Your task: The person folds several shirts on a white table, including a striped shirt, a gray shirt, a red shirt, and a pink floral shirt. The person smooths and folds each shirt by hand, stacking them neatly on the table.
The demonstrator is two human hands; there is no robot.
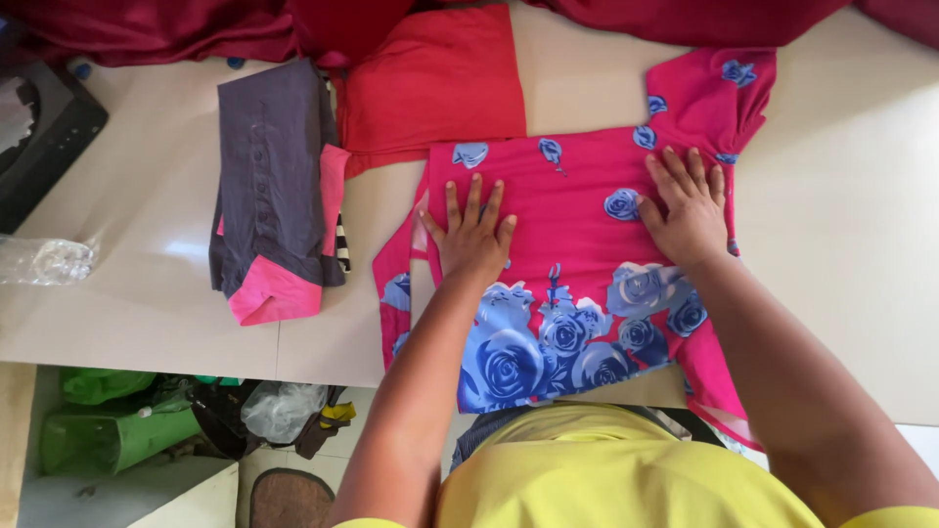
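A bright pink garment with blue rose print [577, 210] lies spread on the pale table [841, 225], its lower hem hanging over the near edge. My left hand [471, 235] presses flat on its left part, fingers spread. My right hand [690, 205] lies flat on its right part near a sleeve [719, 93], fingers apart. Neither hand grips anything.
A folded grey and pink garment [274, 186] sits left of the pink one, a folded red cloth [430, 83] behind it. Dark red fabric [156, 29] heaps along the far edge. A clear plastic bottle [44, 259] and a black object [39, 137] lie far left. Bags [117, 420] sit on the floor.
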